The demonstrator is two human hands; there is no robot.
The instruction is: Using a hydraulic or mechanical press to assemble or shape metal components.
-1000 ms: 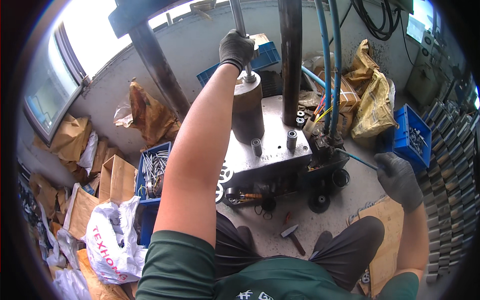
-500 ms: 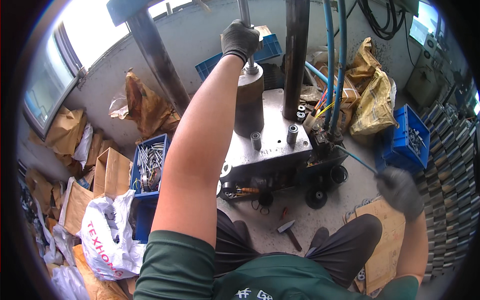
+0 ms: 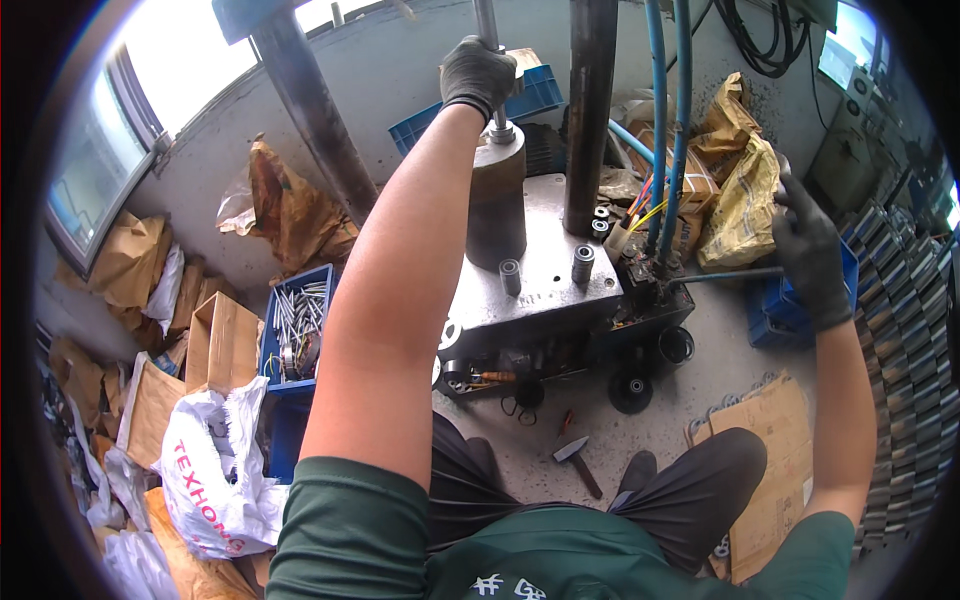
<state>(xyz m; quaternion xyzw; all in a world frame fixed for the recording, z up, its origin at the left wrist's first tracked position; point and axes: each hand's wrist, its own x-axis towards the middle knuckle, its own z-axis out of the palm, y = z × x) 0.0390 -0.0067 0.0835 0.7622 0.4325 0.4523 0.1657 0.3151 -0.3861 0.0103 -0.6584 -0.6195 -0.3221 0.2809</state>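
Note:
My left hand (image 3: pixel 478 76), in a dark grey glove, is closed around an upright metal rod (image 3: pixel 485 20). Below it, the rod meets the top of a thick dark cylinder (image 3: pixel 497 205) standing on the steel machine table (image 3: pixel 545 300). To the right, my gloved right hand (image 3: pixel 812 250) is raised with its fingers stretched out, its palm against the end of a thin lever (image 3: pixel 730 275). That lever runs from the valve block (image 3: pixel 660 280) at the table's right side. Two small ringed metal parts, a left one (image 3: pixel 510 277) and a right one (image 3: pixel 583 263), stand on the table.
Dark steel columns (image 3: pixel 592 120) and blue hoses (image 3: pixel 683 120) rise around the table. A hammer (image 3: pixel 577 465) lies on the floor between my feet. Blue crates (image 3: pixel 300 320) of metal parts stand left, another (image 3: pixel 780 315) right. Stacked metal pieces (image 3: pixel 900 380) line the right.
My right hand has risen from below the lever's end, and its fingers have spread upward. The lever has swung up to nearly level. My left hand stays on the rod.

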